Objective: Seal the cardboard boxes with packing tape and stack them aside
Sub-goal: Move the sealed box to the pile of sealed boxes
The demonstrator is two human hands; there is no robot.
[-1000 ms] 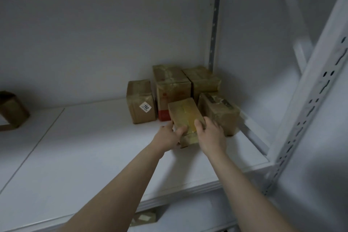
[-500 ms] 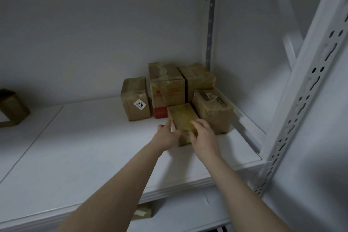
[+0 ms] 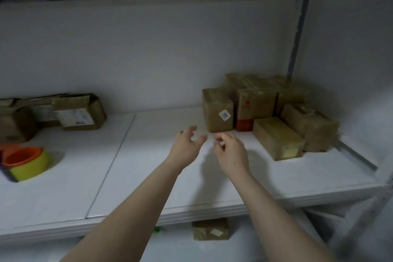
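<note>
In the head view, a group of brown cardboard boxes point(image 3: 274, 110) stands at the far right end of the white shelf point(image 3: 148, 181), close to the back wall and the corner post. All of them are closed, and their tops look shiny with tape. The nearest one, a small flat box point(image 3: 278, 139), lies in front of the group and touches its neighbours. It has a pale patch on its near end. Left of it an upright box point(image 3: 214, 106) carries a white label point(image 3: 224, 115), set like a diamond, and the number on it seems to read 702. The box behind point(image 3: 256, 103) has a red band along the bottom and a small red mark that I cannot read. At the far left, an open box point(image 3: 79, 112) shows a white sheet with blurred print. Near it lie an orange tape roll point(image 3: 20, 155) and a yellow tape roll point(image 3: 29, 167), one against the other.

The left hand point(image 3: 187, 147) and the right hand point(image 3: 231, 152) are both stretched over the shelf, side by side but apart. Their fingers are loosely bent, they hold nothing, and they touch no box.
</note>
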